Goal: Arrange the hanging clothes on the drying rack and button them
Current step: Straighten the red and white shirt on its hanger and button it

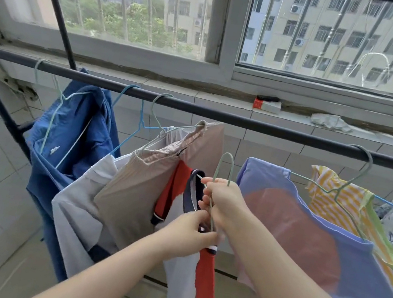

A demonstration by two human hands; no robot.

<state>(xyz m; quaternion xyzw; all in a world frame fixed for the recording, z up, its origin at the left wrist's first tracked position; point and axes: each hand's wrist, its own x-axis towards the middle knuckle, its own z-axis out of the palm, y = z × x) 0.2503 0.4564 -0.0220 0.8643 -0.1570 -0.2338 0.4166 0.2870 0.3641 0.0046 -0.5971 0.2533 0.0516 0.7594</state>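
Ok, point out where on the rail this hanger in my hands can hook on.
The rail is bare between the beige garment's hook and the purple shirt's hook; that gap is right above the held hanger and its red and white shirt. Left of it, three hooks and the blue shirt crowd together.

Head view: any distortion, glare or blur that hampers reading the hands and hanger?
Head view: wide-angle bend bows the rack bar; soft daylight, no hard shadows; left pane hazy, right pane smeared; left hand pinching the shirt collar, right hand gripping the green hanger, both sharp.
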